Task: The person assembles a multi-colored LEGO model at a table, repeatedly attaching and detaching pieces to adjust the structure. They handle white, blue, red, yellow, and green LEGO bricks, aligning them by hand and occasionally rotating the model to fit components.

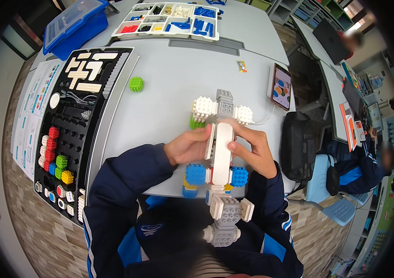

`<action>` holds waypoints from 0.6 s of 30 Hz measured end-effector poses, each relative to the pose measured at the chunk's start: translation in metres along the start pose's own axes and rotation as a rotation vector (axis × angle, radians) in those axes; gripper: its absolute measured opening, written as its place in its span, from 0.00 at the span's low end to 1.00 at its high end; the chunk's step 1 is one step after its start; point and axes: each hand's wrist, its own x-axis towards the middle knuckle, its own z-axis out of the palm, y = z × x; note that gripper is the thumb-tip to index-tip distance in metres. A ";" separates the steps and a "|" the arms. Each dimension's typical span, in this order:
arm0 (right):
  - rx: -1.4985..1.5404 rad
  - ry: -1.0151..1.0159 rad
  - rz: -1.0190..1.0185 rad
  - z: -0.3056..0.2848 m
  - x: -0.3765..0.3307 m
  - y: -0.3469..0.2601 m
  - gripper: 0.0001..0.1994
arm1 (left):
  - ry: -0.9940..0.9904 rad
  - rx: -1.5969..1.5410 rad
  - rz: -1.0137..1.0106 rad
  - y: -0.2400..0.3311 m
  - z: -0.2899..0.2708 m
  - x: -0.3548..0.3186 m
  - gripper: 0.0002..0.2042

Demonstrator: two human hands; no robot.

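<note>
Hands: left hand [188, 144], right hand [258, 150] both grasping block model [223, 155]
Green block [136, 84]: on worktop [171, 69], apart from model

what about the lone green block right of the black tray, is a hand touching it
No, the green block lies apart on the table, while the left hand and right hand both hold the block model.
</note>
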 end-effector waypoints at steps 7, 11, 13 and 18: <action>0.048 0.031 0.014 0.001 0.000 0.004 0.23 | -0.019 -0.036 -0.004 0.001 0.008 0.003 0.37; 0.117 0.027 0.045 0.000 -0.002 0.007 0.24 | -0.073 0.074 -0.025 0.007 0.015 -0.001 0.43; 0.167 0.023 0.061 0.000 -0.002 0.009 0.26 | -0.102 0.118 -0.097 0.007 0.015 -0.004 0.46; 0.113 -0.075 0.039 -0.003 -0.003 0.006 0.39 | -0.035 0.056 -0.076 -0.001 0.005 -0.004 0.46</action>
